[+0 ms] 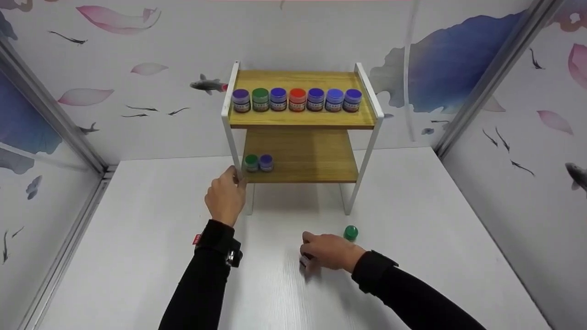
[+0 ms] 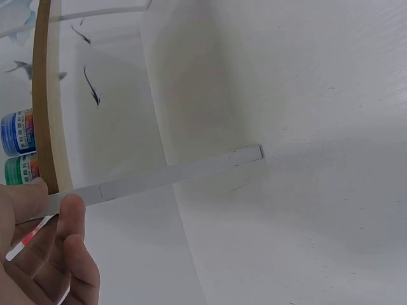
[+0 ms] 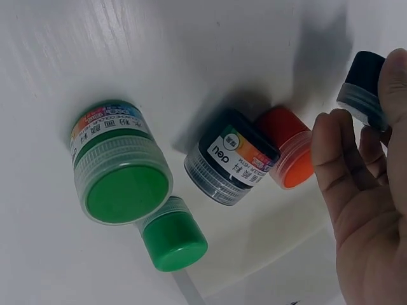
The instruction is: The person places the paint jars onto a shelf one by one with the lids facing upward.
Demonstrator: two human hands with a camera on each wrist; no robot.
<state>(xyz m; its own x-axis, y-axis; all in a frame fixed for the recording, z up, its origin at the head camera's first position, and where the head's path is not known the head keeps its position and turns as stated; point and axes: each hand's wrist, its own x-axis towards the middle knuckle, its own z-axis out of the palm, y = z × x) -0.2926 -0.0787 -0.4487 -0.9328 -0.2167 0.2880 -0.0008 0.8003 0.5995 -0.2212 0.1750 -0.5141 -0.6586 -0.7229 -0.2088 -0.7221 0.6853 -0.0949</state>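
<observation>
My left hand (image 1: 227,195) grips the white front-left leg (image 1: 235,151) of a two-level wooden shelf rack (image 1: 302,120); in the left wrist view the fingers (image 2: 67,222) curl round that leg (image 2: 165,176). My right hand (image 1: 328,251) lies low on the table, fingers curled over small paint jars. In the right wrist view its fingertips (image 3: 394,82) pinch a black jar (image 3: 362,89). Beside it lie an orange jar (image 3: 289,152), another black jar (image 3: 230,159) and two green jars (image 3: 121,168) (image 3: 173,236). One green jar (image 1: 351,232) stands just right of the hand.
Several purple, blue, green and red jars (image 1: 297,99) stand in a row on the top shelf. A green jar (image 1: 251,162) and a purple jar (image 1: 266,162) sit at the left of the lower shelf (image 1: 316,160). Patterned walls enclose the white table (image 1: 137,238).
</observation>
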